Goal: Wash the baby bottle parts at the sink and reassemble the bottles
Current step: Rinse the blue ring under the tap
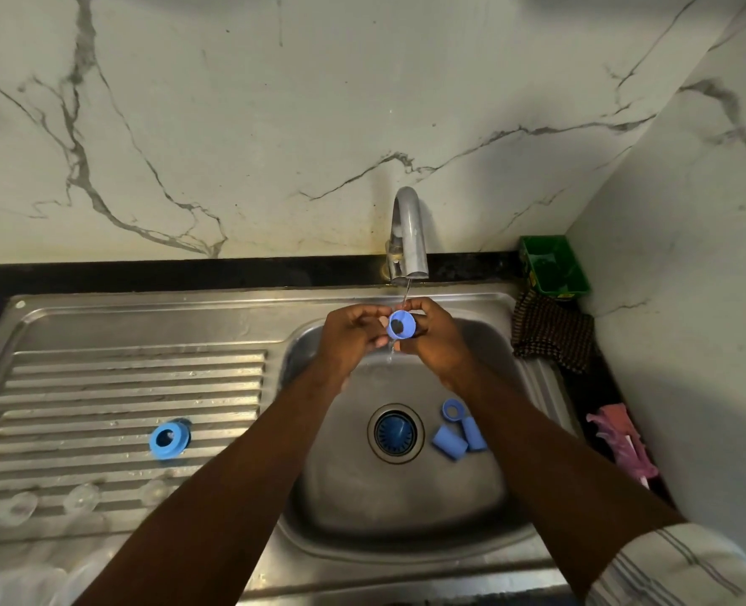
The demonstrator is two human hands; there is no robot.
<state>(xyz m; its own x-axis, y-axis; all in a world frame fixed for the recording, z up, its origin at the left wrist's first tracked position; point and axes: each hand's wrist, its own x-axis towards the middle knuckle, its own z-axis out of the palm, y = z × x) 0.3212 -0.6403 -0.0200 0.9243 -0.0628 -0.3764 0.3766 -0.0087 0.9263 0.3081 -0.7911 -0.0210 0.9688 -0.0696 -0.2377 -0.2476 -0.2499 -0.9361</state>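
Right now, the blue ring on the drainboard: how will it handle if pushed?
The blue ring seems to sit flat, so probably slides, catching on the drainboard ridges, rather than rolls. Likely slippery: droplets lie nearby. Looks hollow, probably light.

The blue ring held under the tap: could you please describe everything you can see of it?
The blue ring looks like smooth plastic, a short round collar with a dark round opening in its middle. It is tipped so the opening faces the camera. The left hand and right hand pinch it by its sides above the sink basin. A thin stream from the tap meets its upper edge, and water drips below.
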